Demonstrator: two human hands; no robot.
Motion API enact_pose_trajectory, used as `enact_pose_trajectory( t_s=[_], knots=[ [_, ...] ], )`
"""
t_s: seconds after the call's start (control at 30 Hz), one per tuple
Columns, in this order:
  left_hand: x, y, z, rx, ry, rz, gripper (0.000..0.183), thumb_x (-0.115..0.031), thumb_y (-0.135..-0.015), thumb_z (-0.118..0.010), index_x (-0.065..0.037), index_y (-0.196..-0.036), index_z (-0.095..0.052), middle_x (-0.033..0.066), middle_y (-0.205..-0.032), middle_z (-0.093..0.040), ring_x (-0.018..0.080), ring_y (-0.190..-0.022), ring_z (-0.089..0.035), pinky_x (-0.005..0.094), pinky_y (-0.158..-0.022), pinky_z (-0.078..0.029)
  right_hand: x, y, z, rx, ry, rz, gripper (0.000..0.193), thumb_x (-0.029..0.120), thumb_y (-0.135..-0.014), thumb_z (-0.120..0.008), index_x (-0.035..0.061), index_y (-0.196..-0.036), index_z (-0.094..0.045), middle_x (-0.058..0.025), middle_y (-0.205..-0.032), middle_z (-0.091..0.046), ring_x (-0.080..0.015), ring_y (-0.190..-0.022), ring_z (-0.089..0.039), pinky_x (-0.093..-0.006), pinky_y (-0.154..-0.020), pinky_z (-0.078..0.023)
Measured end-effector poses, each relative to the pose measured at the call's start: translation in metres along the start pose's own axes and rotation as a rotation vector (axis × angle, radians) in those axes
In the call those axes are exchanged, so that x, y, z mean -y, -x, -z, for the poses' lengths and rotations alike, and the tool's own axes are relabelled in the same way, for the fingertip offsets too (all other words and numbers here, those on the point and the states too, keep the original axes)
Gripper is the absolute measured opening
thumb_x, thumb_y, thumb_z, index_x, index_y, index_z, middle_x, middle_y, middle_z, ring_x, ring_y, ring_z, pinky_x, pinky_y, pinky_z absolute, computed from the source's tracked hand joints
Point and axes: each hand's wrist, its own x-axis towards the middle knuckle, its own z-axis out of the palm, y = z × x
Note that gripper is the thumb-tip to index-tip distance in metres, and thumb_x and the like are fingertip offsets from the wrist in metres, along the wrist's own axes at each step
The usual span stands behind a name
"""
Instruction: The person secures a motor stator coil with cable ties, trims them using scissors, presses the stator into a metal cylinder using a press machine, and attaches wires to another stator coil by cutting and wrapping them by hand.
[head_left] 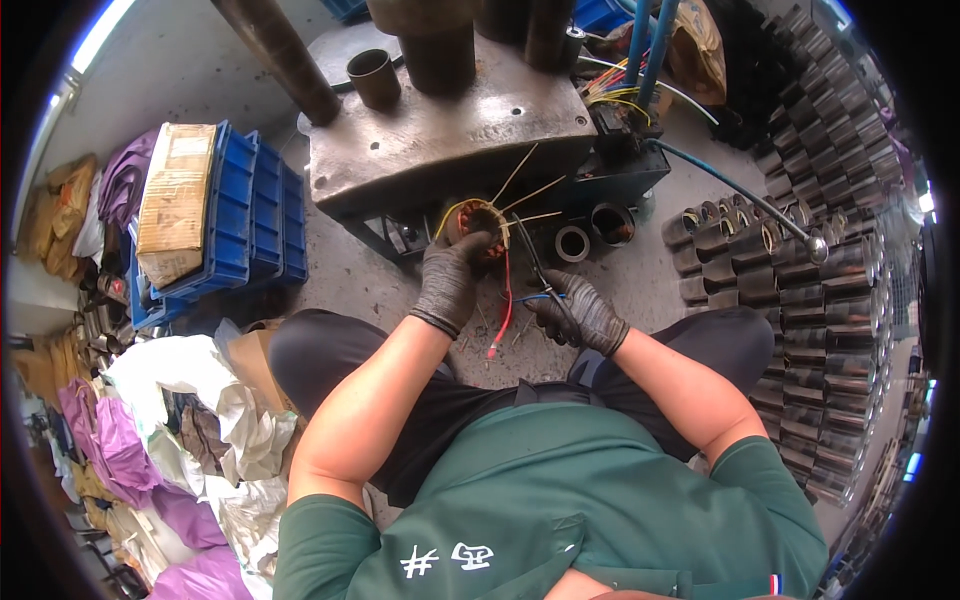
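In front of the press, my gloved left hand point(448, 285) is closed around a ring-shaped motor stator point(484, 208) with reddish copper windings, its fingers reaching into the bore. Several thin pale sticks point(528, 190) poke out of the stator toward the right. A red wire point(507, 305) hangs from it, and a yellow wire point(446, 215) curves along its left side. My gloved right hand point(592, 315) grips a slim dark pliers-like tool point(531, 255), its tip beside the stator's right edge. A blue wire point(535, 297) runs close to the right fingers.
A heavy steel press point(450, 130) stands ahead, with a metal cylinder point(373, 78) on its bed. Two rings, one pale-rimmed point(572, 243), one dark point(612, 224), rest under it. Blue crates point(230, 210) stand left; stacked metal sleeves point(820, 350) fill the right. A ball-tipped lever point(817, 248) juts out.
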Motion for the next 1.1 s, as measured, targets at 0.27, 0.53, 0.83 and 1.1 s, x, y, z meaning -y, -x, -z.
enact_pose_trajectory(
  t_s=[0.27, 0.53, 0.83, 1.1],
  knots=[
    [0.008, 0.000, -0.001, 0.022, -0.036, -0.005, 0.048, 0.001, -0.085, -0.070, -0.007, -0.132, -0.062, 0.0062, -0.119, -0.071, 0.0246, -0.107, -0.071, 0.0404, -0.095, -0.061, -0.009, -0.001, 0.005, 0.048, -0.060, 0.014, 0.044, 0.025, -0.097, -0.078, 0.0114, -0.134, -0.058, -0.0005, -0.070, -0.060, -0.0092, -0.053, -0.053, -0.0250, -0.047, -0.042],
    [0.010, 0.000, -0.004, 0.061, -0.066, -0.013, 0.049, 0.001, -0.085, -0.070, -0.006, -0.133, -0.062, 0.0069, -0.120, -0.071, 0.0253, -0.109, -0.071, 0.0418, -0.097, -0.061, -0.009, 0.004, 0.002, 0.069, -0.055, 0.038, 0.043, 0.028, -0.099, -0.076, 0.0093, -0.133, -0.059, 0.0002, -0.071, -0.057, -0.0103, -0.054, -0.054, -0.0273, -0.048, -0.043],
    [0.013, -0.001, -0.003, 0.048, -0.064, -0.003, 0.050, 0.002, -0.085, -0.070, -0.005, -0.134, -0.062, 0.0079, -0.121, -0.071, 0.0259, -0.109, -0.071, 0.0433, -0.098, -0.061, -0.009, 0.004, 0.000, 0.056, -0.073, 0.033, 0.040, 0.027, -0.100, -0.073, 0.0067, -0.131, -0.057, -0.0020, -0.071, -0.058, -0.0124, -0.050, -0.055, -0.0287, -0.046, -0.044],
    [0.015, -0.004, -0.001, 0.023, -0.101, -0.005, 0.050, 0.002, -0.085, -0.070, -0.006, -0.133, -0.062, 0.0081, -0.120, -0.071, 0.0266, -0.108, -0.071, 0.0434, -0.093, -0.062, -0.019, 0.000, 0.000, 0.080, -0.163, 0.039, 0.032, 0.019, -0.099, -0.074, 0.0076, -0.126, -0.060, 0.0003, -0.068, -0.057, -0.0110, -0.049, -0.050, -0.0291, -0.043, -0.038]
  ],
)
